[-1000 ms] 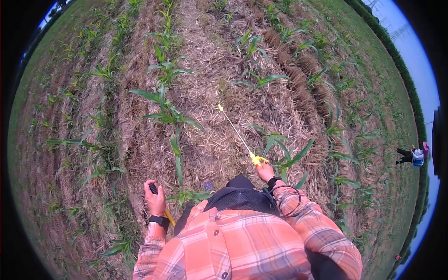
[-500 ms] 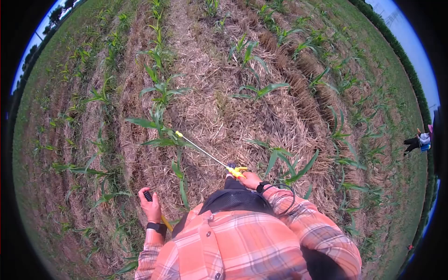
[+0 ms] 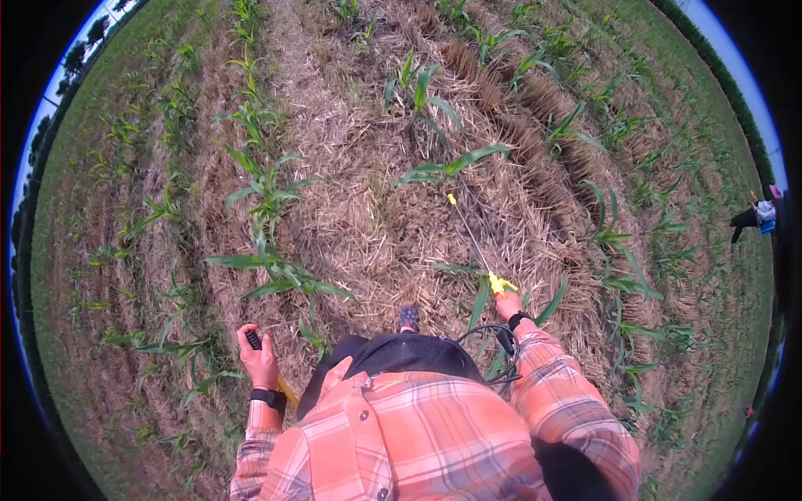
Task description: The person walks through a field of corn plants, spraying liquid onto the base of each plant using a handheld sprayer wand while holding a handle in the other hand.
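Observation:
My right hand [image 3: 508,306] is closed around the yellow handle of a spray wand [image 3: 499,284]. The thin metal tube points forward and slightly left, ending in a yellow nozzle [image 3: 452,199] close to a young corn plant [image 3: 458,167]. A black hose [image 3: 480,330] loops beside my right wrist. At the lower left, my left hand [image 3: 260,363] grips the black-ended pump lever [image 3: 254,340]; its yellow shaft shows below the wrist and then passes out of sight beside my body. No spray can be made out.
Rows of young corn [image 3: 280,280] run forward on both sides through dry straw [image 3: 351,225]. My shoe [image 3: 409,318] stands on the straw strip between them. At the far right edge, another person [image 3: 756,215] is in the field.
My right hand has moved right and a little forward, swinging the nozzle from the left corn row to the right one. My left hand still holds the lever, slightly further left and forward.

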A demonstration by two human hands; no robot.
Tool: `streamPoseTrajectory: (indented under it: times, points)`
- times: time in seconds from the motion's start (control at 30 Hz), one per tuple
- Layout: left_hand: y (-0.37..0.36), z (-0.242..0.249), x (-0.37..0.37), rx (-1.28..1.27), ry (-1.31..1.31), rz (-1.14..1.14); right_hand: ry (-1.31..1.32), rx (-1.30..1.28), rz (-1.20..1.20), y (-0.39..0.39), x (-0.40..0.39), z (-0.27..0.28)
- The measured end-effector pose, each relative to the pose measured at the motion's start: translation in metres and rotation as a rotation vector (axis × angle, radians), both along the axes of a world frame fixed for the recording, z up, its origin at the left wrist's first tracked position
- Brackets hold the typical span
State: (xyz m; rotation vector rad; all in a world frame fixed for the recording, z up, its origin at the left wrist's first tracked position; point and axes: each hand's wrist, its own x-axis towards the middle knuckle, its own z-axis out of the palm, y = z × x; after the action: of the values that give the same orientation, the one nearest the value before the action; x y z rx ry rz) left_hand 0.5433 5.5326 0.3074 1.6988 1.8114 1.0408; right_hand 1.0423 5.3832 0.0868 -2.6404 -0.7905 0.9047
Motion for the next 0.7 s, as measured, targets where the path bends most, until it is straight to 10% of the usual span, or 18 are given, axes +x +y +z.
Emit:
streamPoseTrajectory:
  times: [0.3, 0.7]
  points:
    - [0.042, 0.005, 0.009, -0.109, -0.059, 0.048, -0.234, -0.07, 0.07, 0.04, 0.041, 0.057]
    - [0.125, -0.024, -0.045, -0.137, -0.23, 0.056, 0.042, -0.121, 0.397, 0.183, -0.109, 0.06]
